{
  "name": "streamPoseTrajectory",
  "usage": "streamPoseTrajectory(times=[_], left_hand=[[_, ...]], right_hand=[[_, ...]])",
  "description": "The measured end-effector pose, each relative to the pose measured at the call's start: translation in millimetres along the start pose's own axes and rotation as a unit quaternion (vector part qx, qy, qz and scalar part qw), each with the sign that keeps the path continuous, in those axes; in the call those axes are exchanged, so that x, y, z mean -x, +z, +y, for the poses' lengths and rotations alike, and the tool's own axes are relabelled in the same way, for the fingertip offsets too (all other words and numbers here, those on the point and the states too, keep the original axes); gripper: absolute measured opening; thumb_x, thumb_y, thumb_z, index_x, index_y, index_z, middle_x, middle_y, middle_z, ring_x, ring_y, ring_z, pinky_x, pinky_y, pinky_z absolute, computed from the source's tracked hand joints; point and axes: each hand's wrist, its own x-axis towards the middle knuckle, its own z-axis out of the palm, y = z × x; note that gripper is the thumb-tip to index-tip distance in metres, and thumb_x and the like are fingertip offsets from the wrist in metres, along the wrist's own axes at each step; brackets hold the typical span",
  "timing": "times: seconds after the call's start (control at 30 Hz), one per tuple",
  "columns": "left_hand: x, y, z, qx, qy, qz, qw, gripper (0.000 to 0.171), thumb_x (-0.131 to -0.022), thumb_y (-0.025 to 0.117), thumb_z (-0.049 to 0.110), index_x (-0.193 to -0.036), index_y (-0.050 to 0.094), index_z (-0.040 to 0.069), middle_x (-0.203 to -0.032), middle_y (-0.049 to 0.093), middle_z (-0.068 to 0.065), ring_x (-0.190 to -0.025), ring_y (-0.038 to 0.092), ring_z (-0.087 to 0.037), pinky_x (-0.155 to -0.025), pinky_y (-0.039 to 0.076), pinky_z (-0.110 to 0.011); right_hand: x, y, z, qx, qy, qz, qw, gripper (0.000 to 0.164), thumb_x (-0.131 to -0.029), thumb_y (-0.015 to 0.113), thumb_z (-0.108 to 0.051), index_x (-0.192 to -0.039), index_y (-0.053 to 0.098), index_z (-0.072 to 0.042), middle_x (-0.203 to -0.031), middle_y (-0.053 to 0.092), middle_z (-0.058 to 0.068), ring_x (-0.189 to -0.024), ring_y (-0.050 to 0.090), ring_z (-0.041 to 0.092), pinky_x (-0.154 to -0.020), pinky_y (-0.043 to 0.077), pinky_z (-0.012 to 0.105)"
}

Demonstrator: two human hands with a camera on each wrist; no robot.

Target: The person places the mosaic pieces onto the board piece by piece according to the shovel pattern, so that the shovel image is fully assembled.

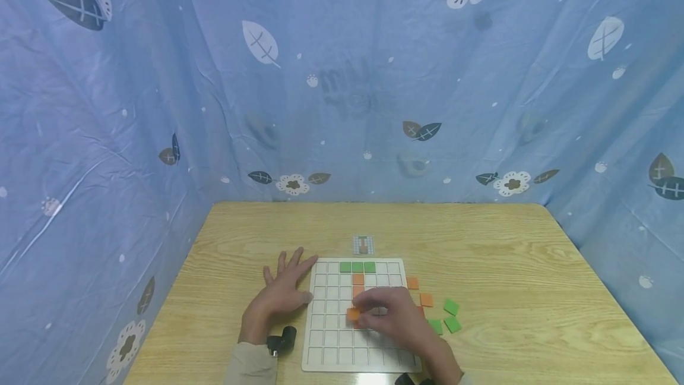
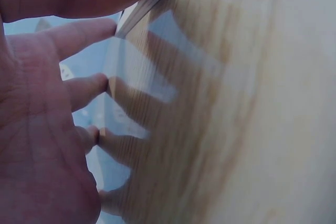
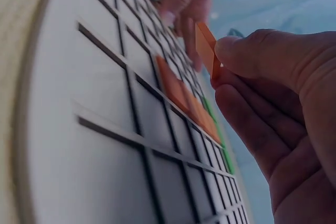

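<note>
A white grid board (image 1: pixel 323 340) lies on the wooden table. Three green tiles (image 1: pixel 357 267) fill a row of cells near its far edge, and a column of orange tiles (image 1: pixel 358 279) runs down from the middle one, partly hidden by my right hand (image 1: pixel 401 318). That hand pinches an orange square tile (image 1: pixel 353 314) between thumb and fingertips; in the right wrist view the pinched tile (image 3: pixel 206 51) is tilted and held off the board. My left hand (image 1: pixel 279 294) has its fingers spread, thumb and index finger touching the board's left edge, the other fingertips on the table.
Beyond the board lies a small card (image 1: pixel 363 245) with a printed grid pattern. Loose orange tiles (image 1: pixel 426 299) and green tiles (image 1: pixel 452 324) lie right of the board, some partly behind my right hand. A blue patterned curtain (image 1: pixel 342 76) surrounds the table's back and sides.
</note>
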Motion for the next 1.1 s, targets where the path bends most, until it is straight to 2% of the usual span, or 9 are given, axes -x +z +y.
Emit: streamPoseTrajectory(times=[0.2,0.5,0.87,1.1], left_hand=[[-0.4,0.2,-0.6,0.0,-0.001,-0.002,1.0,0.092,-0.08,0.072,0.009,-0.167,0.047,0.018,-0.183,0.017,-0.022,-0.168,-0.009,-0.054,-0.12,-0.018,-0.086],[0.0,0.0,-0.4,-0.001,-0.001,-0.002,1.0,0.091,-0.08,0.072,0.009,-0.167,0.047,0.018,-0.183,0.017,-0.022,-0.168,-0.009,-0.055,-0.12,-0.017,-0.086],[-1.3,0.7,-1.6,-0.008,0.004,0.0,1.0,0.092,-0.079,0.071,0.01,-0.167,0.047,0.016,-0.182,0.017,-0.023,-0.167,-0.008,-0.056,-0.12,-0.017,-0.087],[-1.7,2.2,-3.0,-0.008,0.002,0.001,1.0,0.091,-0.08,0.072,0.01,-0.168,0.047,0.018,-0.183,0.017,-0.021,-0.168,-0.009,-0.054,-0.121,-0.017,-0.086]], right_hand=[[-3,12,-3,0.011,-0.021,-0.01,1.0,0.021,-0.089,0.087,-0.005,-0.109,0.085,-0.01,-0.103,0.085,-0.002,-0.094,0.077,0.003,-0.087,0.066,0.03],[-3,20,0,0.056,-0.064,-0.006,0.996,0.025,-0.086,0.087,-0.001,-0.108,0.085,-0.013,-0.1,0.084,-0.005,-0.088,0.073,-0.001,-0.082,0.063,0.022],[-5,25,-4,0.119,-0.058,-0.019,0.991,0.023,-0.088,0.086,-0.006,-0.11,0.085,-0.013,-0.103,0.084,-0.006,-0.092,0.072,-0.001,-0.084,0.063,0.024],[-4,26,-6,0.114,-0.045,-0.019,0.992,0.025,-0.088,0.086,-0.005,-0.112,0.085,-0.013,-0.104,0.084,-0.005,-0.091,0.071,-0.001,-0.084,0.063,0.024]])
